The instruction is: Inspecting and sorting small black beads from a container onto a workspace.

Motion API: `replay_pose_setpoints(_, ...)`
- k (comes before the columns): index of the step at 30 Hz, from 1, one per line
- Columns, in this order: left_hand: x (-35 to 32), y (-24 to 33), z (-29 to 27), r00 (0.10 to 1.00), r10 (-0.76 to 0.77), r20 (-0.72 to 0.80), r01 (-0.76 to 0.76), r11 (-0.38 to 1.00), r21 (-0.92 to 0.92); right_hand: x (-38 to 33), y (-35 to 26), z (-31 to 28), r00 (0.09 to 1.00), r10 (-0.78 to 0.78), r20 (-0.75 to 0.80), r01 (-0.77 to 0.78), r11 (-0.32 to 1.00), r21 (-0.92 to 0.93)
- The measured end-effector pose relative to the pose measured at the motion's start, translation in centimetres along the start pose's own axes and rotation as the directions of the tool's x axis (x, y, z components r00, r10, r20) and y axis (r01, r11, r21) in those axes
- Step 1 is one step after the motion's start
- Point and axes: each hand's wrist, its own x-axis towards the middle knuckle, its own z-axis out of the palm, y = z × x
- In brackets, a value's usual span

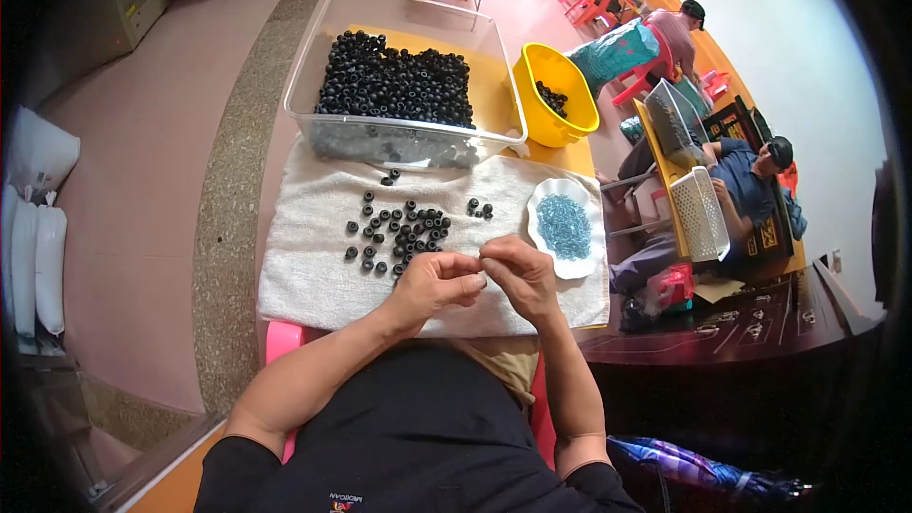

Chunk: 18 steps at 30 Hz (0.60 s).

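Two bare hands meet over a pale towel (pixel 304 275), fingertips pressed together: the left hand (pixel 432 285) and right hand (pixel 521 271) pinch something tiny between them, too small to make out. Just beyond the fingers lies a loose scatter of small black rings (pixel 399 228) on the towel, a few strays to either side. To the right, touching the towel's edge, a white scalloped dish (pixel 546 195) holds a heap of tiny blue pieces (pixel 564 226). Farther out, a clear plastic tub (pixel 313 47) is heaped with many more black rings, and a yellow bin (pixel 570 123) beside it holds only a few. Judging by that large heap, most of the work seems left.
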Motion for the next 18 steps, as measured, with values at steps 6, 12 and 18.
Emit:
replay_pose_setpoints(6,0.0,-0.1,-0.1,1.0,-0.001,0.021,-0.001,0.998,0.062,-0.9,0.3,0.8,0.974,0.189,-0.122,-0.156,0.958,0.24)
replay_pose_setpoints(12,0.3,-0.8,-0.3,0.999,-0.011,0.045,0.008,0.997,0.074,-1.2,1.3,0.7,0.995,-0.043,-0.09,0.047,0.998,0.047)
replay_pose_setpoints(18,0.2,-0.8,-0.2,0.998,-0.032,0.051,0.029,0.997,0.068,-1.3,0.6,0.7,0.991,-0.106,-0.079,0.11,0.993,0.047)
